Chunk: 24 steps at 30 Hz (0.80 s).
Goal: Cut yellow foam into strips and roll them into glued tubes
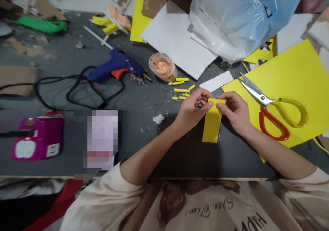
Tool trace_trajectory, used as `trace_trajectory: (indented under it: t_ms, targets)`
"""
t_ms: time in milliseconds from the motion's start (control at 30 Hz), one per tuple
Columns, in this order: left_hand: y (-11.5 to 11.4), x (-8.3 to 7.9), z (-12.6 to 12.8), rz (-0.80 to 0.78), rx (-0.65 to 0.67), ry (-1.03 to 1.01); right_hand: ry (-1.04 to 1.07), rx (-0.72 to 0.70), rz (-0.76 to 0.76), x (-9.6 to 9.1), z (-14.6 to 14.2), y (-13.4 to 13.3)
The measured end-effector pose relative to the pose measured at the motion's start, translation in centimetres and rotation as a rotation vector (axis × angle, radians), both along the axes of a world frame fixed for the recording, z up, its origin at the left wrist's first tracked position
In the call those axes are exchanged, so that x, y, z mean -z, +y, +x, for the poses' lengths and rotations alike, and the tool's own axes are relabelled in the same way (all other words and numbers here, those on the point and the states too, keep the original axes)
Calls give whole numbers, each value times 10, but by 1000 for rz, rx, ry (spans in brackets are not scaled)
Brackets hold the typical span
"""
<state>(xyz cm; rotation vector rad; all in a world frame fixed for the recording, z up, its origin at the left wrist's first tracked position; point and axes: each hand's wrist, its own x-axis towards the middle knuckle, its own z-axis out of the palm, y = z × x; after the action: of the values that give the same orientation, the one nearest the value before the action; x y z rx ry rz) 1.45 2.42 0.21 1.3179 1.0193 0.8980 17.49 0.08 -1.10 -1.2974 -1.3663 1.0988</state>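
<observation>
Between my two hands is a strip of yellow paper [212, 128], its long end hanging toward me. My left hand [193, 106] pinches its upper left corner between thumb and fingers. At the upper right corner, my right hand [235, 109] pinches the same strip. The far edge lies under both thumbs; whether it is folded there I cannot tell. Several small rolled yellow paper pieces [181, 90] lie just left of my left hand. Past my fingers is a white paper strip [216, 81]. Scissors [262, 99] with one red and one yellow handle rest, blades parted, right of my right hand.
A yellow sheet [290, 80] lies under the scissors. At the centre stands a tub of orange clay-like stuff [163, 67], beside a blue glue gun [110, 66] with a looping black cord [68, 90]. A plastic bag [239, 22], white board [177, 39], phone [102, 138] and purple box [38, 138] surround the work area.
</observation>
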Motion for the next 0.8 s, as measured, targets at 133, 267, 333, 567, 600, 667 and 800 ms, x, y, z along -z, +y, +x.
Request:
trace_trajectory:
  t_ms: [133, 267, 333, 567, 600, 667, 800]
  targets:
    - [-1, 8, -5, 51, -2, 34, 58, -15, -21, -5, -1, 1]
    - [0, 11, -6, 37, -66, 16, 207, 17, -51, -7, -1, 1]
    - [-1, 11, -6, 54, -62, -2, 225, 20, -47, -6, -1, 1]
    - [-2, 12, -8, 100, -71, -13, 217, 50, -59, -5, 0, 1]
    - [-2, 12, -8, 118, -72, -4, 219, 41, -61, -5, 1, 1]
    - [-3, 12, -8, 151, -55, 16, 203, 2, -56, -6, 1, 1]
    - [-4, 10, -9, 205, -4, 71, 84, -78, -30, -4, 1, 0]
